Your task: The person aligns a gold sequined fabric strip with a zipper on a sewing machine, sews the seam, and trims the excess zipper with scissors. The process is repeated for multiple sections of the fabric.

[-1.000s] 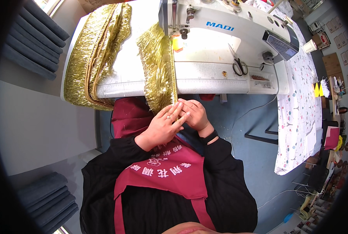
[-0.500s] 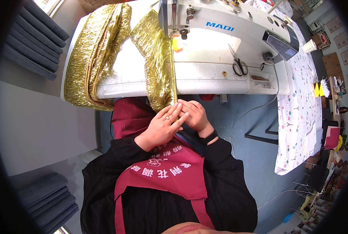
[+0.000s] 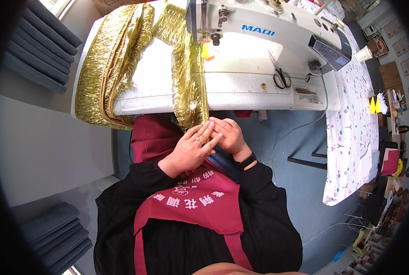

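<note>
A person in a maroon apron (image 3: pixel 195 211) sits at a white sewing machine (image 3: pixel 259 34), both hands meeting at the near end of a shiny gold fringe strip (image 3: pixel 184 91). The strip runs from behind the machine's head, past the needle area, down across the worktable (image 3: pixel 245 98) and over its front edge. The left hand (image 3: pixel 189 149), a ring on one finger, lies with its fingers nearly straight and slightly spread, tips against the right hand (image 3: pixel 228 136), whose fingers are half curled beside the strip's narrow edge. The fingertips overlap there, so whether either hand grips the strip cannot be told. To the left, a folded stack of gold fringe (image 3: pixel 106 71) hangs over the table's edge; dark-handled scissors (image 3: pixel 282 79) rest beneath the machine's arm. At right, a patterned cloth (image 3: pixel 351 142) drapes toward the floor.
</note>
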`<action>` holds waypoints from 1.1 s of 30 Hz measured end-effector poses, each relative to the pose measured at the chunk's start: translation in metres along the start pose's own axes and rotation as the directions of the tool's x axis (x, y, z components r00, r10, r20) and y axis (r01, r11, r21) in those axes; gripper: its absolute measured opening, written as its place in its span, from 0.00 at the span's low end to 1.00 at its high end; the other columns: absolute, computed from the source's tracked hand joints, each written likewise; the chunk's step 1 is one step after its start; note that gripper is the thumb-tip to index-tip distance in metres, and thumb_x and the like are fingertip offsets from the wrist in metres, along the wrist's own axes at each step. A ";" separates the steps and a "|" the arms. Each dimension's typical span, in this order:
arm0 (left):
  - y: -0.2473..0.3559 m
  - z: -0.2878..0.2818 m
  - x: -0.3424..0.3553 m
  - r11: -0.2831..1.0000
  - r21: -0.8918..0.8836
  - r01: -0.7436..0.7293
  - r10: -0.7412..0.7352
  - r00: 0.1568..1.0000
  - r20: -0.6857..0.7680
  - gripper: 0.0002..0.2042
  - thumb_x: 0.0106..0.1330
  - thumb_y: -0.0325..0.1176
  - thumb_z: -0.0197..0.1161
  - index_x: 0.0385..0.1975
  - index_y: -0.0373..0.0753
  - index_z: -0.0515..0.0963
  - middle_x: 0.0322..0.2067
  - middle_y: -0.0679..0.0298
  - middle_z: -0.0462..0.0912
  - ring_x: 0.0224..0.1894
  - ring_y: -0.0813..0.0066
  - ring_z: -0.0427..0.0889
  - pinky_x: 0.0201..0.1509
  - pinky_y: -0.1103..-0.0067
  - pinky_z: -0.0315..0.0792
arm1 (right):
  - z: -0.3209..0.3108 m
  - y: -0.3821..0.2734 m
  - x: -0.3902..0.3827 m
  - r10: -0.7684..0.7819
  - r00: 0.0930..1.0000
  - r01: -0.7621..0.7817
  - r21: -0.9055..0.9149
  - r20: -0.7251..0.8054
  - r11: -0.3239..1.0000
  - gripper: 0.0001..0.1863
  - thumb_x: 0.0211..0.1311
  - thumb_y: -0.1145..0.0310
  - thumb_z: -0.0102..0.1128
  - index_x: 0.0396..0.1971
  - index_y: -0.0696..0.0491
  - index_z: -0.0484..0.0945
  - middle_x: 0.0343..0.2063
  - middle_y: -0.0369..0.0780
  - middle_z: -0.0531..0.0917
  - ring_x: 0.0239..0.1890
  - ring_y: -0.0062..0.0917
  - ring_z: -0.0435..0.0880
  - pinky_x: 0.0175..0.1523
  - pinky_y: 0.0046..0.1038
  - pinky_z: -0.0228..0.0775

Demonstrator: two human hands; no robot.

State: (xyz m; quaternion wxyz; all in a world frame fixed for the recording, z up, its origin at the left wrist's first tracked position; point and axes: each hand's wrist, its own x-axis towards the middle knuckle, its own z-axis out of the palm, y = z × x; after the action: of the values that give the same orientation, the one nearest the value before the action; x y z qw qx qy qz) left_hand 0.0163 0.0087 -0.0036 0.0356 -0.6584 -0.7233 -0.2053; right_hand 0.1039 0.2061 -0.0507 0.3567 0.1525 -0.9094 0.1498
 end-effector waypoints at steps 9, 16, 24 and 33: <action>-0.001 0.002 0.000 1.000 0.006 0.001 0.000 1.000 -0.005 0.31 0.67 0.40 0.67 0.71 0.42 0.71 0.72 0.45 0.67 0.74 0.52 0.68 0.76 0.59 0.60 | 0.000 0.000 0.002 0.008 1.000 -0.008 0.008 -0.026 1.000 0.13 0.62 0.68 0.61 0.44 0.54 0.87 0.50 0.43 0.88 0.56 0.33 0.86 0.56 0.35 0.77; 0.000 0.004 -0.001 0.999 -0.030 0.011 -0.011 1.000 -0.010 0.32 0.66 0.40 0.68 0.72 0.42 0.71 0.72 0.44 0.66 0.74 0.51 0.68 0.76 0.59 0.60 | 0.000 0.001 0.001 0.002 1.000 -0.002 0.003 -0.012 1.000 0.15 0.62 0.69 0.61 0.46 0.55 0.87 0.50 0.43 0.88 0.56 0.33 0.86 0.56 0.35 0.77; 0.002 0.002 0.000 1.000 -0.024 -0.010 0.010 1.000 -0.020 0.33 0.65 0.40 0.68 0.71 0.40 0.71 0.71 0.42 0.68 0.73 0.51 0.70 0.76 0.59 0.61 | 0.000 -0.002 -0.002 0.010 1.000 -0.010 -0.001 -0.017 1.000 0.15 0.62 0.69 0.61 0.46 0.55 0.87 0.50 0.42 0.88 0.56 0.32 0.86 0.57 0.34 0.76; 0.002 -0.001 0.000 1.000 0.028 -0.012 0.012 1.000 -0.010 0.33 0.65 0.43 0.68 0.71 0.43 0.72 0.72 0.43 0.67 0.73 0.53 0.70 0.75 0.61 0.63 | -0.002 -0.004 -0.001 0.026 1.000 -0.026 -0.006 -0.009 1.000 0.13 0.63 0.69 0.62 0.44 0.53 0.88 0.50 0.40 0.88 0.57 0.31 0.86 0.57 0.34 0.76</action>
State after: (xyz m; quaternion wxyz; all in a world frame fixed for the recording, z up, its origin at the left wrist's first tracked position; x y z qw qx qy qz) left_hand 0.0179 0.0088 -0.0027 0.0497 -0.6610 -0.7220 -0.1981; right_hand 0.1070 0.2032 -0.0495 0.3593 0.1392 -0.9101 0.1524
